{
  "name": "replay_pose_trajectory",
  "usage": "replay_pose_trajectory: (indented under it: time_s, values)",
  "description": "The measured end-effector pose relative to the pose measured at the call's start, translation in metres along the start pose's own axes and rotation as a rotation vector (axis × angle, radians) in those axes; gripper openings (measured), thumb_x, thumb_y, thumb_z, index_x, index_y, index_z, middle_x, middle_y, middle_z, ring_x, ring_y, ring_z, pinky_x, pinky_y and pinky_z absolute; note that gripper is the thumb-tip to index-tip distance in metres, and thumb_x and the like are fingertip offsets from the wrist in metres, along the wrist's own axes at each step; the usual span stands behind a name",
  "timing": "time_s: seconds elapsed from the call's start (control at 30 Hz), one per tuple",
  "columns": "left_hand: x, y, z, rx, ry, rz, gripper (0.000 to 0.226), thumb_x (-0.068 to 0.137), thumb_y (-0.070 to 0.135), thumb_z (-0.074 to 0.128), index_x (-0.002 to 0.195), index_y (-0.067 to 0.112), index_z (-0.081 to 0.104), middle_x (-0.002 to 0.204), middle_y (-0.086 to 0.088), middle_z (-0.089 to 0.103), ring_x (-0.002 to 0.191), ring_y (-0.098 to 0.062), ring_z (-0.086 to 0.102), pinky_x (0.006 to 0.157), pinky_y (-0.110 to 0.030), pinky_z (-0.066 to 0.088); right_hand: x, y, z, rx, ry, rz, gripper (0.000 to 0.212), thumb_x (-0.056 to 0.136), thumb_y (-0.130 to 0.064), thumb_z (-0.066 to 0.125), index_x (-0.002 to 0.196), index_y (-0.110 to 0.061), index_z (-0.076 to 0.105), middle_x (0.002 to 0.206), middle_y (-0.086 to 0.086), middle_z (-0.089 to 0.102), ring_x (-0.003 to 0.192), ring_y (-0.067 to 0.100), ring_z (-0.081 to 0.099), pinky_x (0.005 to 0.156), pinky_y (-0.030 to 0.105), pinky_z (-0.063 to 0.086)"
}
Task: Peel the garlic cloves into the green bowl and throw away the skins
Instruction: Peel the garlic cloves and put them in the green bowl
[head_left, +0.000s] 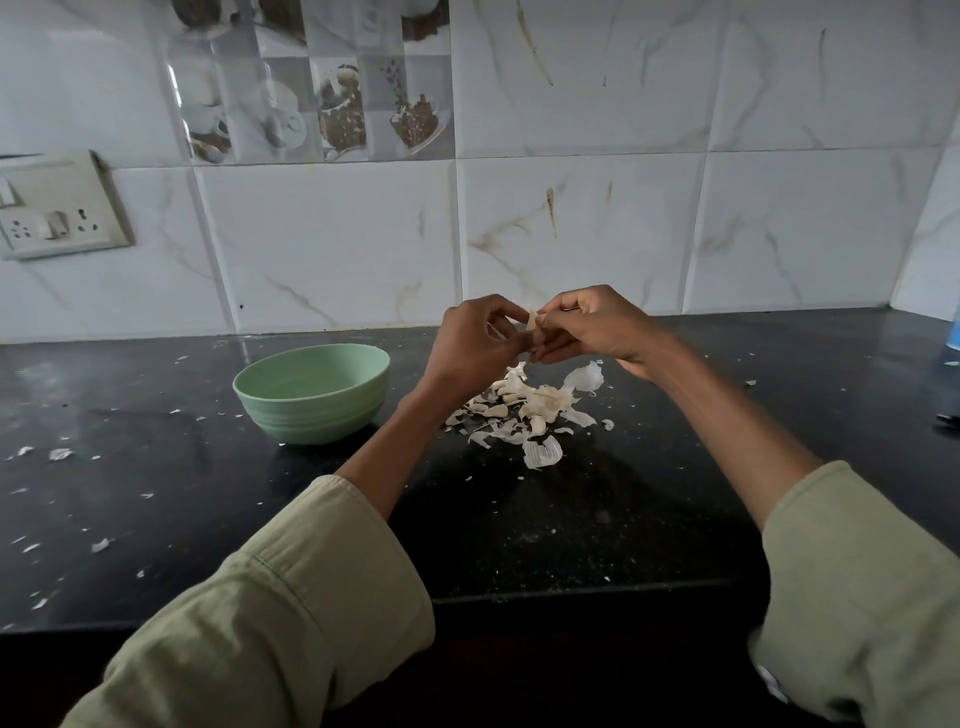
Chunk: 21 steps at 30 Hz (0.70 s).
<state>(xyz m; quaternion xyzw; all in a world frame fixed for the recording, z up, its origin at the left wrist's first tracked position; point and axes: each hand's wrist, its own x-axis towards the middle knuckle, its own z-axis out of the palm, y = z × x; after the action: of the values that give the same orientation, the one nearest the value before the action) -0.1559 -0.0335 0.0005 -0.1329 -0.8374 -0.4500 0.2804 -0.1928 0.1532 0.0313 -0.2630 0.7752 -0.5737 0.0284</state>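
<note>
Above the black counter, my left hand and my right hand meet and both pinch one pale garlic clove between their fingertips. Below them lies a heap of garlic cloves and papery skins. A curled white skin sits at the heap's right edge. The green bowl stands to the left of the heap; the part of its inside that I can see holds nothing.
Small skin flakes are scattered over the black counter, mostly on the left. A tiled wall rises behind, with a switch-and-socket plate at the left. A blue object and a dark item sit at the right edge.
</note>
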Motion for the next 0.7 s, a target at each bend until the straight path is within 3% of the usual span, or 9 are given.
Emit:
replay_pose_trajectory:
  time_s: [0.1,0.2,0.33,0.4,0.6,0.7]
  values:
    - [-0.001,-0.004,0.003,0.063,0.013,0.017,0.033,0.079,0.032,0.09,0.105,0.022,0.072,0.078,0.002,0.074,0.066,-0.016,0.074,0.068,-0.047,0.064,-0.001,-0.001,0.001,0.019,-0.034,0.034,0.02,0.106,-0.011,0.057,0.114,0.006,0.062,0.094,0.027,0.075,0.084,0.037,0.077,0.076,0.038,0.065]
    - [-0.002,-0.004,0.007,0.128,-0.015,0.041,0.031,0.082,0.032,0.087,0.106,0.022,0.07,0.082,0.005,0.074,0.068,-0.013,0.073,0.064,-0.037,0.061,-0.001,-0.002,0.004,0.017,-0.069,0.035,0.023,0.106,-0.014,0.057,0.118,0.006,0.059,0.097,0.027,0.076,0.085,0.036,0.076,0.078,0.041,0.065]
    - [0.001,-0.007,0.006,0.129,-0.078,0.053,0.028,0.085,-0.002,0.076,0.111,0.009,0.074,0.082,-0.002,0.077,0.061,-0.016,0.074,0.056,-0.022,0.054,0.001,0.0,0.001,-0.049,0.005,0.0,0.022,0.104,-0.012,0.058,0.116,0.007,0.058,0.094,0.024,0.077,0.087,0.037,0.078,0.083,0.045,0.064]
    - [0.001,-0.009,0.005,0.143,-0.091,0.072,0.026,0.086,-0.007,0.072,0.107,0.008,0.077,0.079,-0.002,0.078,0.061,-0.015,0.075,0.059,-0.024,0.058,0.003,0.002,-0.001,-0.074,0.065,-0.019,0.02,0.103,-0.011,0.059,0.114,0.006,0.058,0.091,0.023,0.077,0.084,0.038,0.078,0.083,0.048,0.064]
    - [0.002,-0.011,0.004,0.091,-0.077,0.025,0.018,0.086,0.007,0.081,0.102,0.015,0.077,0.075,0.0,0.078,0.061,-0.015,0.075,0.063,-0.033,0.063,0.003,0.001,0.0,-0.042,0.048,-0.013,0.021,0.103,-0.011,0.061,0.116,0.005,0.058,0.092,0.022,0.078,0.084,0.038,0.078,0.073,0.038,0.065]
    - [-0.001,-0.006,0.003,-0.018,-0.058,-0.067,0.03,0.084,0.017,0.088,0.109,0.01,0.073,0.079,-0.005,0.078,0.064,-0.021,0.077,0.063,-0.035,0.064,0.002,-0.001,0.0,0.023,0.007,0.003,0.024,0.105,-0.012,0.058,0.12,0.006,0.055,0.094,0.023,0.077,0.086,0.038,0.077,0.075,0.039,0.066]
